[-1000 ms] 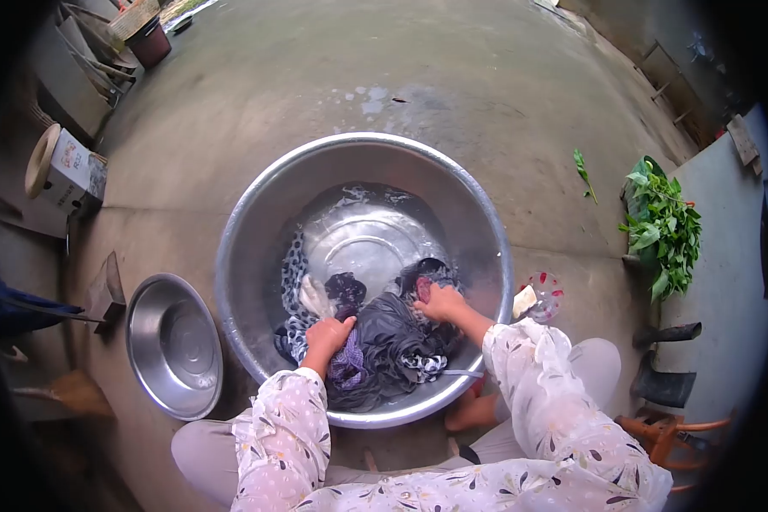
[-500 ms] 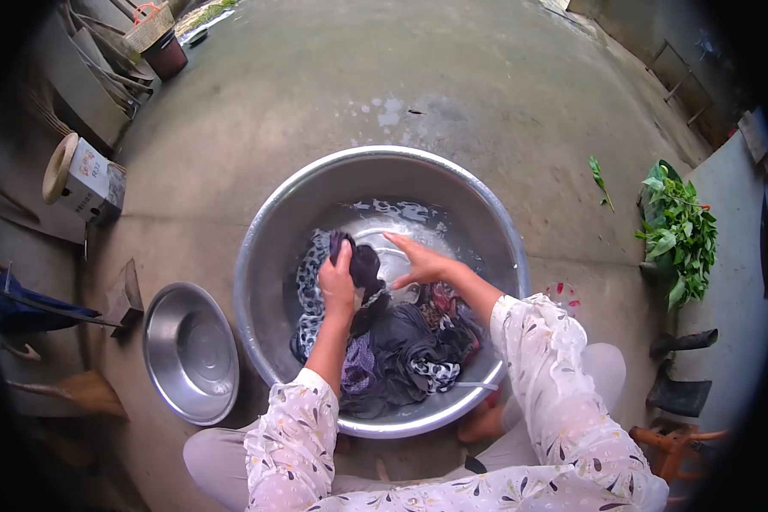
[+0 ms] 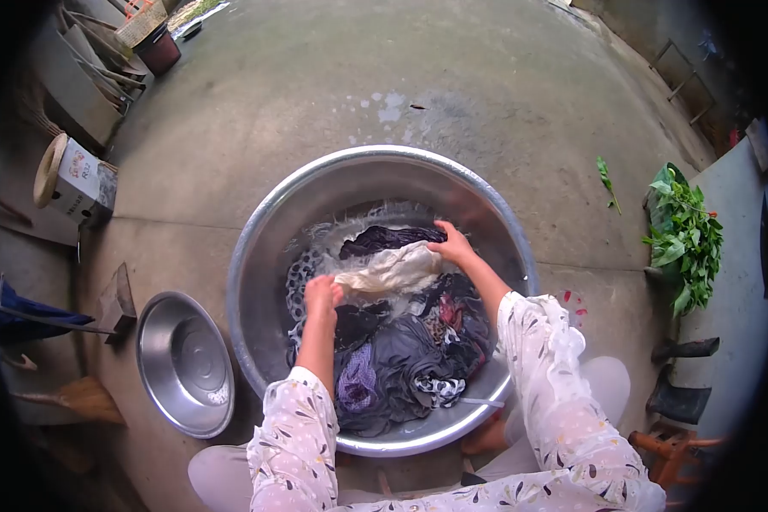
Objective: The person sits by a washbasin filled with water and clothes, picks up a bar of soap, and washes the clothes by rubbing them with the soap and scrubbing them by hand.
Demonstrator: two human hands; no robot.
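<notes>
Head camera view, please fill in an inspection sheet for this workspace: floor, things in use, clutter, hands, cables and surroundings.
Floor: bare floor, with wet patches beyond the tub.
Things in use: big metal tub holding water, a cream cloth, a purple cloth and dark clothes.
Clutter: small metal basin left of the tub; broom at far left; loose green sprig on the right.
Hands: left hand closed at one end of the cream cloth; right hand at the other, grip unclear.
Cables: nothing seen.
Surroundings: box on the left; leafy greens on the right.
</notes>
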